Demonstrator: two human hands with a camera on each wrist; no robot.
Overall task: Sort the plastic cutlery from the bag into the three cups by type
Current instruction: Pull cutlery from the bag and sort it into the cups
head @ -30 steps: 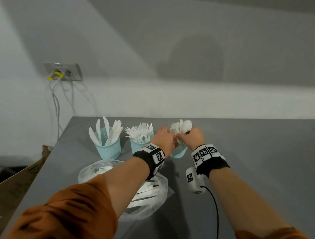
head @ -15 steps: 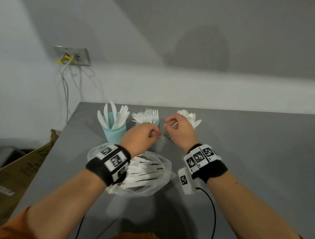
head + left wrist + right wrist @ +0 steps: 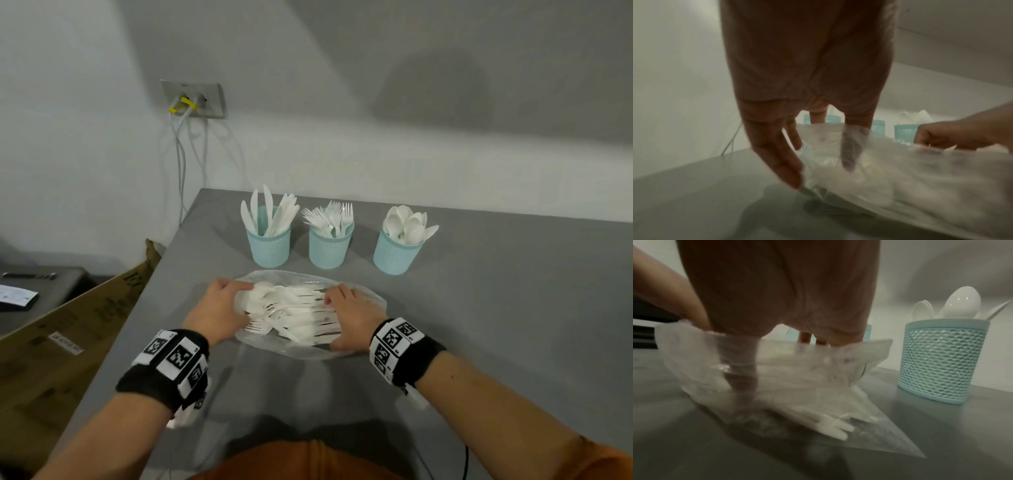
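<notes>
Three teal mesh cups stand in a row on the grey table (image 3: 513,308). The knife cup (image 3: 269,243) is on the left, the fork cup (image 3: 330,248) in the middle, the spoon cup (image 3: 395,255) (image 3: 941,360) on the right. In front of them lies a clear plastic bag (image 3: 375,298) (image 3: 910,178) (image 3: 797,394) of mixed white cutlery (image 3: 294,313). My left hand (image 3: 236,301) (image 3: 818,154) grips the bag's left end, its thumb showing through the plastic. My right hand (image 3: 334,318) (image 3: 777,356) grips the right end the same way.
The table's left edge runs close beside my left hand. Below it a cardboard box (image 3: 68,325) leans. A wall outlet (image 3: 193,99) with hanging cables sits behind the table's back left corner. Bare table stretches to the right of the cups.
Both hands have drawn back from the spoon cup toward me and taken hold of the bag's two ends. The spoons they held stand in the right cup.
</notes>
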